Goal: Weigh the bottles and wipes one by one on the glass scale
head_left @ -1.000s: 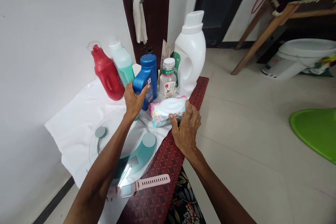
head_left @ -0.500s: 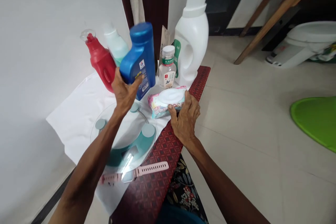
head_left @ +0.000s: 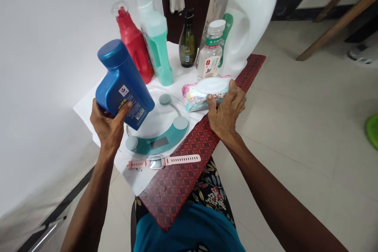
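Observation:
My left hand point(head_left: 108, 124) grips a blue plastic bottle point(head_left: 125, 86) with a blue cap, held tilted above the left part of a round glass scale point(head_left: 174, 136). The thumb presses on its label side. My right hand point(head_left: 226, 112) is closed around the near right end of a pack of wet wipes point(head_left: 203, 92) with a white lid, which rests on the white cloth. Just in front of the scale lies a smartwatch point(head_left: 156, 162) with a pink strap.
Behind stand a red bottle point(head_left: 134, 43), a green-tinted bottle point(head_left: 159, 47), a dark pump bottle point(head_left: 188, 41), a clear jar point(head_left: 211, 53) and a large white jug point(head_left: 251, 15). The red patterned table point(head_left: 177, 189) has its edge by my lap. A wall point(head_left: 44, 67) borders the left.
My left hand has carried the blue bottle left and toward me, uncovering the dark pump bottle. My right hand stays on the wipes pack. The view has shifted.

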The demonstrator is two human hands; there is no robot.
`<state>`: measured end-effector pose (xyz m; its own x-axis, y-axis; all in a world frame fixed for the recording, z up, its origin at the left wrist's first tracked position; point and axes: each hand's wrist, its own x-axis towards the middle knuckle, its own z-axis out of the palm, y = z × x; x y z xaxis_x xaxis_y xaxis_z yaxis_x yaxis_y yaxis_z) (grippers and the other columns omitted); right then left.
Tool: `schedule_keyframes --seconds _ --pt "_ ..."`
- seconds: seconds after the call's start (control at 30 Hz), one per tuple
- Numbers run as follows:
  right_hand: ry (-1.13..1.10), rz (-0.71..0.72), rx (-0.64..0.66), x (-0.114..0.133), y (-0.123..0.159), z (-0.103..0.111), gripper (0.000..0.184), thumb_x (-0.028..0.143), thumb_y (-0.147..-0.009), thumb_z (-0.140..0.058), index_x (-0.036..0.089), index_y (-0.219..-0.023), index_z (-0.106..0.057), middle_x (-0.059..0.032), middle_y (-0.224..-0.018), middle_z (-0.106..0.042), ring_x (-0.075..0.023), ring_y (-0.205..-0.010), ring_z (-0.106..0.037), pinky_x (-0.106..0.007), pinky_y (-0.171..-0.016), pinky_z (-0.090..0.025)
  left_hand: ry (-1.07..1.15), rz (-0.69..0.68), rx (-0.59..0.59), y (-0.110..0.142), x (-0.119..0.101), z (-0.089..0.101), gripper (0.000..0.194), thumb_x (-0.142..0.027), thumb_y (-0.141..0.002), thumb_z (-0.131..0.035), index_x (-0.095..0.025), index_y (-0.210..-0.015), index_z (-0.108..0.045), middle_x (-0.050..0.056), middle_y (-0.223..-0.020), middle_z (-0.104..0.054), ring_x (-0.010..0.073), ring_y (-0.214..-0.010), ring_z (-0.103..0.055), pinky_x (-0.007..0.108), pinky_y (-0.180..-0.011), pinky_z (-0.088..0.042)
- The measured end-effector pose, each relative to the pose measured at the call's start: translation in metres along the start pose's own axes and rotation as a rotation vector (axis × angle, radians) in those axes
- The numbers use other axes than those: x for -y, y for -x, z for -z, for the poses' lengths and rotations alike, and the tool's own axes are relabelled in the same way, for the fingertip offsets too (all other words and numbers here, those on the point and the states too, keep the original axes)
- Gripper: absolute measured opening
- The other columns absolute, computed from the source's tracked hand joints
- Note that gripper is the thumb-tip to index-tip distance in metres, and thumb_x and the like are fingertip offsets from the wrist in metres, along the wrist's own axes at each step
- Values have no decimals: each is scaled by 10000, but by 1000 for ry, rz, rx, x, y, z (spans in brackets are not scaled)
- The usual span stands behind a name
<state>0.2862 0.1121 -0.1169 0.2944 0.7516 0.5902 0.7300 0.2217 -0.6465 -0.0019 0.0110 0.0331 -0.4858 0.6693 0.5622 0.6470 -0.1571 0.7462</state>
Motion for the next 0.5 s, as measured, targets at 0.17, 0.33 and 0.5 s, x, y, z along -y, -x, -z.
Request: schedule_keyframes --seconds 0.17,0.33,0.5 --pt "10 0 12 -3 0 0 721 698 -1042 -415 212 -1574 -447 -238 -1489 -476 -454 -1377 -476 -782 -1119 -373 -1 67 31 14 9 -3 552 -549 -702 -880 -222 -1000 -549 -10 -915 -633 166 -794 -623 315 -725 -582" --pt "-23 -22 43 3 -1 5 741 696 -1046 -428 152 -1546 -487 -288 -1495 -471 -477 -1394 -463 -755 -1134 -372 -8 93 24 20 16 -12 572 -574 -701 -889 -225 -987 -538 -1 -903 -634 171 -752 -626 329 -690 -576" --pt "-60 -8 1 10 1 9 798 729 -1048 -425 149 -1595 -465 -344 -1579 -416 -528 -1413 -424 -762 -1143 -332 35 107 113 19 15 -4 730 -621 -651 -957 -228 -1128 -568 66 -1098 -710 246 -942 -730 415 -832 -644"
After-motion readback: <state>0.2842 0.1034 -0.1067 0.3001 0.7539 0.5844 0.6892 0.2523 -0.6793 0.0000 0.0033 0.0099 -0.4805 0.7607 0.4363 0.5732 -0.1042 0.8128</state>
